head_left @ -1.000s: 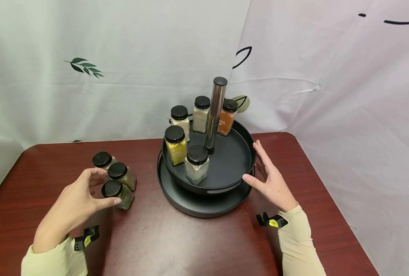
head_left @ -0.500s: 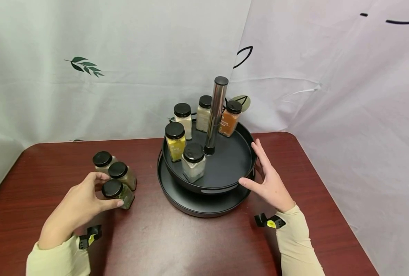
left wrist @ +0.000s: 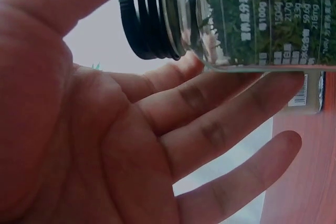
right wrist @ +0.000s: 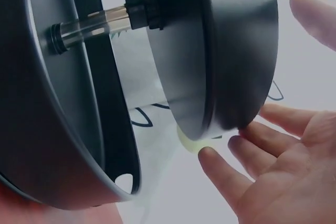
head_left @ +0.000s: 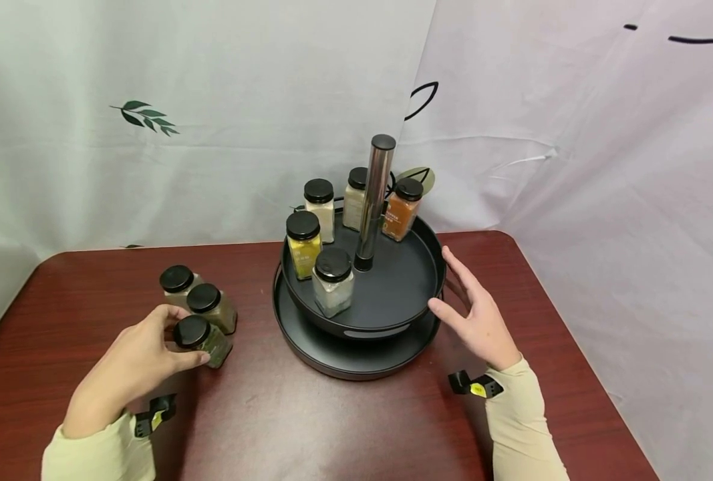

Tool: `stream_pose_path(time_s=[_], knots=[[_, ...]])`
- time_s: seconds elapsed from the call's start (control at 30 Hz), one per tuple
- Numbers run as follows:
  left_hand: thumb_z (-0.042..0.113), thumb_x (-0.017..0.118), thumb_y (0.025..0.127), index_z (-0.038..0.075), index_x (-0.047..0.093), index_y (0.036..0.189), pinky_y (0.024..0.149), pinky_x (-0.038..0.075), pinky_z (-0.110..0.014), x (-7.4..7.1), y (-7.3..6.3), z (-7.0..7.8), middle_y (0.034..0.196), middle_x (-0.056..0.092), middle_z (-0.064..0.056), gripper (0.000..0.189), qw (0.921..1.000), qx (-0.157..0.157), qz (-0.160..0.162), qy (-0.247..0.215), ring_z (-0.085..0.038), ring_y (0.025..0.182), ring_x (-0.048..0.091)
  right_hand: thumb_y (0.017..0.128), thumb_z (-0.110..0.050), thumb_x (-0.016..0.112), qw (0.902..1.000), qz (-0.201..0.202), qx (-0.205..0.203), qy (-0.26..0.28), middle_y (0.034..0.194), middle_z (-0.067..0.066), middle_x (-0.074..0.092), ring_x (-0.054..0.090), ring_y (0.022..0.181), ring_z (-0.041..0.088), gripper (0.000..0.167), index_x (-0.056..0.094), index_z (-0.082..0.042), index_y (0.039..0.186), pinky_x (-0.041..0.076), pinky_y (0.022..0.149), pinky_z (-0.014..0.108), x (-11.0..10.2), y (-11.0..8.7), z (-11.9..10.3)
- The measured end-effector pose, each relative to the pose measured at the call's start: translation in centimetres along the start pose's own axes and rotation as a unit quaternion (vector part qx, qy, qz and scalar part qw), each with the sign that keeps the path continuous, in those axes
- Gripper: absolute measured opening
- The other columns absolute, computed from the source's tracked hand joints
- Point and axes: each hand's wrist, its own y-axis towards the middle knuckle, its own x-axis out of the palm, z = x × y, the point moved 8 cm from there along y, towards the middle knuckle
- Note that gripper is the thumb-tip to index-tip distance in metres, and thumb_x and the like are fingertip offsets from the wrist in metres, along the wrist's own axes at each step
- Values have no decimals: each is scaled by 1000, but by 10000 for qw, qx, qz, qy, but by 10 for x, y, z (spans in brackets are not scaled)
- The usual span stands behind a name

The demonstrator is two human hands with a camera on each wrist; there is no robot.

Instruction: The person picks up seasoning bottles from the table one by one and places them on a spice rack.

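Note:
My left hand (head_left: 136,351) is at a square glass jar of dried green herbs (head_left: 214,347) with a black lid, thumb on its near side and fingers behind. In the left wrist view the herb jar (left wrist: 273,22) lies between thumb and fingers. Two more black-lidded jars, one of greenish-brown spice (head_left: 220,315) and one paler (head_left: 178,286), stand right behind it. My right hand (head_left: 479,324) has its fingers spread at the right rim of the upper tier of a black two-tier spice turntable (head_left: 395,287); in the right wrist view, fingertips meet the tier's wall (right wrist: 239,66).
Around the upper tier stand jars of white (head_left: 333,294), yellow (head_left: 305,254), cream (head_left: 326,224), pale beige (head_left: 353,207) and orange spice (head_left: 399,217). A metal post (head_left: 375,200) rises at its middle. White cloth (head_left: 242,133) hangs behind the red-brown table (head_left: 308,434).
The upper tier has turned slightly: its front jar shifted left and the orange one right. My right hand moved a little inward, then back out. My left hand stays by the herb jar.

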Motion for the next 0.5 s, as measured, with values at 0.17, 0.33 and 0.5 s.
stream_pose_path(time_s=[0.17, 0.33, 0.5], knots=[[43, 88, 73, 4, 50, 124, 70, 49, -40, -1, -1, -1, 96, 68, -5, 75, 10000, 82, -44, 34, -21, 84, 64, 98, -4, 64, 9992, 388, -43, -71, 158, 2, 40, 43, 141, 24, 63, 40, -16, 155, 39, 111, 29, -7, 2, -1], [44, 89, 72, 4, 51, 128, 69, 50, -41, 0, 0, -2, 100, 68, -8, 79, 9998, 137, -143, 44, -23, 85, 64, 96, -5, 67, 9970, 768, -39, -16, 149, 6, 51, 50, 135, 23, 56, 50, -13, 149, 42, 109, 33, -13, 3, 0], [45, 90, 71, 6, 51, 131, 68, 51, -41, 1, 1, -2, 102, 68, -9, 82, 9995, 167, -273, 75, -22, 85, 64, 91, 0, 72, 9952, 943, 47, 258, 146, 9, 54, 53, 132, 25, 59, 53, -10, 146, 45, 106, 32, -16, 3, 2]])
